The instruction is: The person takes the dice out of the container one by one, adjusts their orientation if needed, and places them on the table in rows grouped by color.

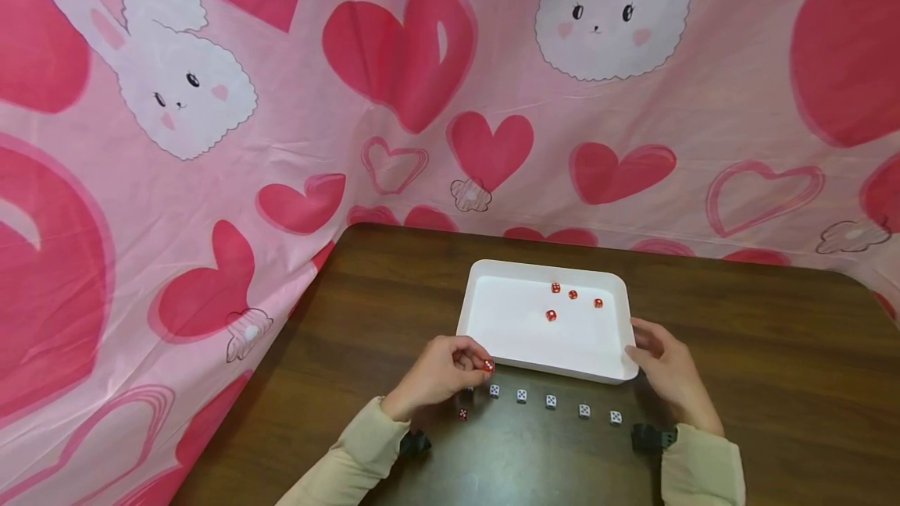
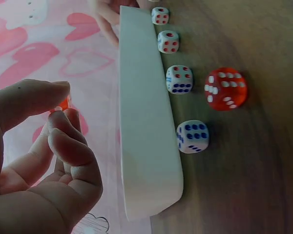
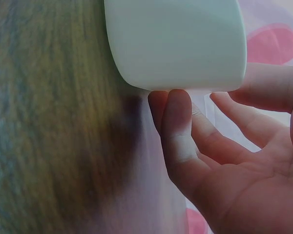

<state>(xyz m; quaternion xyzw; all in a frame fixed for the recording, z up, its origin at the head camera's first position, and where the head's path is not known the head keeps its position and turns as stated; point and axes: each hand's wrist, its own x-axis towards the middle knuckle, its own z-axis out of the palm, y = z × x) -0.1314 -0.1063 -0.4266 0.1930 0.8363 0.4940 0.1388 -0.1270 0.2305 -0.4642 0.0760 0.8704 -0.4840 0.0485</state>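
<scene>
My left hand (image 1: 444, 372) pinches a red die (image 1: 488, 365) between thumb and fingertips, just over the front left edge of a white tray (image 1: 509, 334). In the left wrist view the fingers mostly cover this red die (image 2: 65, 103). At the tray's right end, my right hand (image 1: 668, 369) holds the rim and side wall, seen closely in the right wrist view against the white wall (image 3: 178, 44). Several red dice lie inside the tray toward its back right, one red die (image 1: 551, 315) nearer the middle.
A row of several white dice, one white die (image 1: 551, 402) among them, lies along the tray's front side. Closer to me, a single red die (image 1: 462, 414) sits by the row's left end. The brown wooden table (image 1: 759, 334) meets a pink heart-patterned cloth (image 1: 295, 100) behind.
</scene>
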